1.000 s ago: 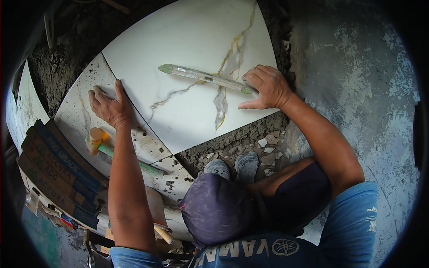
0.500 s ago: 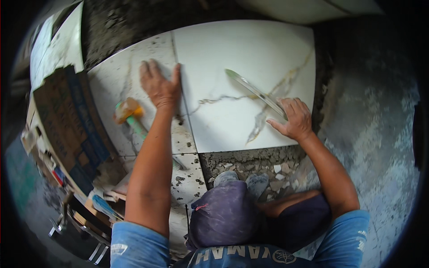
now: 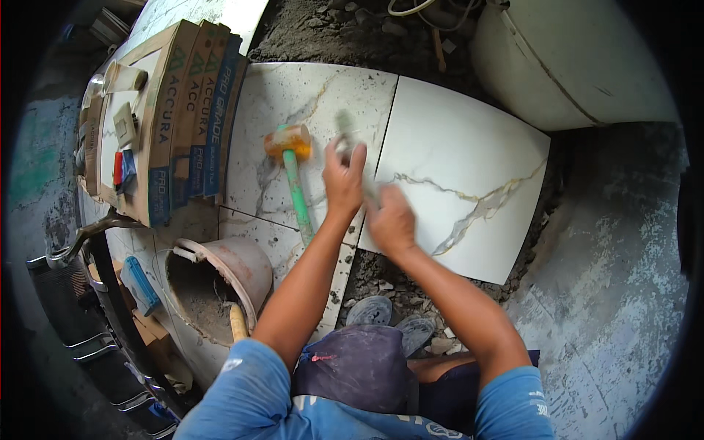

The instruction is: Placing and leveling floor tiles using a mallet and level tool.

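Note:
Above the seam between two marbled white floor tiles, my two hands hold a slim, straight bar (image 3: 343, 119) with a greenish end, blurred by motion. My left hand (image 3: 343, 180) is closed around its upper part, thumb up. Lower down, my right hand (image 3: 391, 222) grips the other end. Under my right forearm lies the clean marbled tile (image 3: 455, 147); the tile to its left (image 3: 345, 88) is specked with mortar. A rubber mallet (image 3: 295, 172) with an amber head and green handle rests on that specked tile, left of my left hand.
Stacked cardboard tile boxes (image 3: 169, 139) stand at the left, small items on top. A mortar-smeared bucket (image 3: 242, 268) lies tilted, with a wooden-handled tool (image 3: 237, 323) at its mouth. A dark chair (image 3: 92, 315) stands lower left. Rubble (image 3: 440, 345) borders the tile near my feet.
My left hand has lifted off the specked tile and closed on the bar. My right hand has carried the bar leftward, off the clean tile. The view has shifted, bringing the bucket into sight.

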Demonstrator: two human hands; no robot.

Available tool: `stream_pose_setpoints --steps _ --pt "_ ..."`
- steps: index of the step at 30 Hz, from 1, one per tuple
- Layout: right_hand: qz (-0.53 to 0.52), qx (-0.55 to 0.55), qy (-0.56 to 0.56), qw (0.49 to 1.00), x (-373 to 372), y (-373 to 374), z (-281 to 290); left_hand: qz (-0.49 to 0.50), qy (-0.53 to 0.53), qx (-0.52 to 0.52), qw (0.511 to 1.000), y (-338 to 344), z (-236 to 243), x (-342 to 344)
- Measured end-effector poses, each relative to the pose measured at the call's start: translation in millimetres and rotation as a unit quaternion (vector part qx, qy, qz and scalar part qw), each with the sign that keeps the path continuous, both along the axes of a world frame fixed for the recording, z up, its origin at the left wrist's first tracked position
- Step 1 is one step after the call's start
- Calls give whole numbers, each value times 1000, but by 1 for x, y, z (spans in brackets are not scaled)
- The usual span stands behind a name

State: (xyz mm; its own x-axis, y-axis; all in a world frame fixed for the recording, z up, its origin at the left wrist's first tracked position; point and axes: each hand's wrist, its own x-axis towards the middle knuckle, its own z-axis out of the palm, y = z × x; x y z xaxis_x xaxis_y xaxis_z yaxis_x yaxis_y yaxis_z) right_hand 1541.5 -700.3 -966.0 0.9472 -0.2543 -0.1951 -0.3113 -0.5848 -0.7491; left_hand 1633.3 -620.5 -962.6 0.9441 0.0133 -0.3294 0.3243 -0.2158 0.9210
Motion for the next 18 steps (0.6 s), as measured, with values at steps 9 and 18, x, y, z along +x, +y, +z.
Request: stream_pose_setpoints --steps 9,18 --pt "67 45 79 994 27 108 5 72 -39 439 895 190 31 -12" --pt "-8 195 97 976 47 93 -27 150 40 609 777 177 -13 -10"
